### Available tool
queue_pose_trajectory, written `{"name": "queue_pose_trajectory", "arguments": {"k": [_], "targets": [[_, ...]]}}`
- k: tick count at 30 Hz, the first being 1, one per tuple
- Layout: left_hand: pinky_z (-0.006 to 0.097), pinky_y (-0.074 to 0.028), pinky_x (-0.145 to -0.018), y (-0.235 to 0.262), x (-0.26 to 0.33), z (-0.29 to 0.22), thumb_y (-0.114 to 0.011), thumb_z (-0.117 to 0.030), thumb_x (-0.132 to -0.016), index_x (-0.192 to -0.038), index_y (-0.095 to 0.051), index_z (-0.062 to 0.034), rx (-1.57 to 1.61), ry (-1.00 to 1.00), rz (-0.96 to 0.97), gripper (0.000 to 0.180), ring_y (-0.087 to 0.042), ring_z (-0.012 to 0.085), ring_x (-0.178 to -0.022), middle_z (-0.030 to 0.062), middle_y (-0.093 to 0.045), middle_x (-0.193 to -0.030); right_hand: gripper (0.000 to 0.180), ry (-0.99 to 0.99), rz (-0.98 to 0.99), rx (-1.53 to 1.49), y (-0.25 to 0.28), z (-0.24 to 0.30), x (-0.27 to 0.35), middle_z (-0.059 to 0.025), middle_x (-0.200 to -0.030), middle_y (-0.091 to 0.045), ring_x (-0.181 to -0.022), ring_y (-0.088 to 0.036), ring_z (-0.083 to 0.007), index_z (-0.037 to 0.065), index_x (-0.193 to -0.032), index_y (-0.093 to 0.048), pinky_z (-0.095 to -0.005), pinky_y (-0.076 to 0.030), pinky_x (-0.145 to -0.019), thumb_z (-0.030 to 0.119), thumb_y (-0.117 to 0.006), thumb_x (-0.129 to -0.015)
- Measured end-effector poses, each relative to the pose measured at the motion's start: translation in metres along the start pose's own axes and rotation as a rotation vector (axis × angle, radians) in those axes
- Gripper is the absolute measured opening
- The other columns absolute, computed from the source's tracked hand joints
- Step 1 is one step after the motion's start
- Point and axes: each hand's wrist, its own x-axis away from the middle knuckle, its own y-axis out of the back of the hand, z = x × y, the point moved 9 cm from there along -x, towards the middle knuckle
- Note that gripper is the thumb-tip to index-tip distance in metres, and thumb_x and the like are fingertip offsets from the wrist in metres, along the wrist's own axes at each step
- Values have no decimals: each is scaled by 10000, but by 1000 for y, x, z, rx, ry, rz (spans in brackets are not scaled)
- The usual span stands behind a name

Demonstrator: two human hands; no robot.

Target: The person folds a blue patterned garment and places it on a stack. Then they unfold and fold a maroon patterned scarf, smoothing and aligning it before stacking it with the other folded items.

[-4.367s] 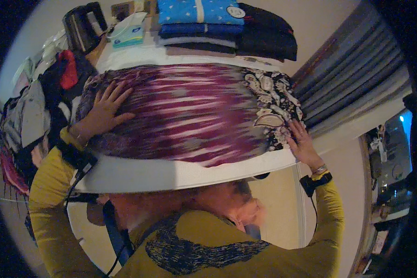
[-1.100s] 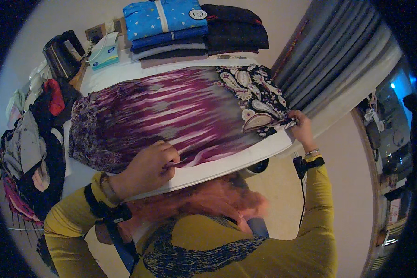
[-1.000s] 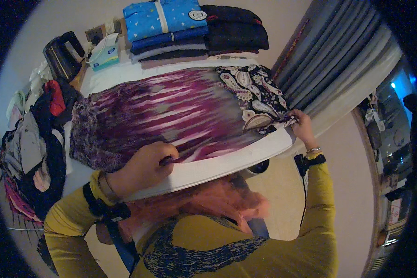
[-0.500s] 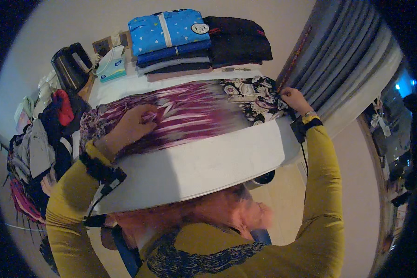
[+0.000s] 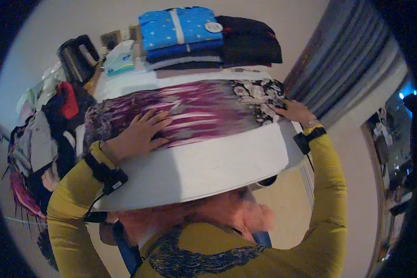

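White table [image 5: 204, 167]: purple garment [image 5: 194, 116] now folded narrower.

A stack of folded clothes [image 5: 183, 39] — blue on top — is sitting at the table's far edge, a black folded pile [image 5: 250, 44] lying just right of it. A heap of mixed clothing [image 5: 41, 143] is piling up at left — grey curtains [image 5: 352, 65] hanging at right.

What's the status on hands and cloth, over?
Left hand flat on purple cloth. Right hand flat on its floral end. Cloth lies folded on white table. Clothes stack behind, clear of it.
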Motion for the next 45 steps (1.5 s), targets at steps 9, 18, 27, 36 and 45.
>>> {"name": "queue_pose_trajectory", "arguments": {"k": [9, 18, 27, 36, 45], "targets": [[440, -354, -1125, 42, 8, 69, -760, -341, -816, -1316, -577, -63, 262, -85, -217, 600, -412, 374, -1358, 196, -493, -1430, 601, 785, -317, -140, 39, 237, 35, -283, -1409, -466, -1319, -440, -426, 48, -1344, -546, -470, -371, -1104, 405, -684, -881], [392, -421, -1046, 68, 70, 121, -806, -341, -762, -1127, -669, -50, 626, 185, -279, 487, -553, 302, -1195, 148, -626, -1222, 619, 1249, -384, -209, 35, 438, 90, -226, -1406, -477, -1343, -408, -434, 87, -1351, -540, -521, -355, -1090, 410, -699, -847], [387, -490, -766, 66, 92, 79, -883, -440, -608, -1036, -645, -33, 517, 73, 113, 637, -618, 293, -869, 122, -644, -909, 119, 1151, -196, -834, 20, 433, 49, -125, -1119, -656, -1028, -631, -284, 19, -912, -656, -355, -511, -851, 75, -732, -840], [382, -514, -799, 47, 109, 100, -677, -98, -663, -1121, -611, -32, 422, 122, 29, 467, -658, 281, -909, 143, -681, -955, 106, 1146, -126, -898, 10, 436, 39, -108, -1143, -642, -1042, -613, -213, 6, -982, -645, -309, -493, -849, 9, -661, -877], [327, -517, -735, 33, 116, 163, -623, -33, -677, -1043, -669, -41, 591, 279, -17, 370, -629, 184, -812, 74, -671, -878, 395, 1126, -227, -724, 26, 436, 54, -158, -1296, -568, -1242, -514, -335, 71, -1238, -599, -440, -426, -1011, 121, -686, -856]]}}
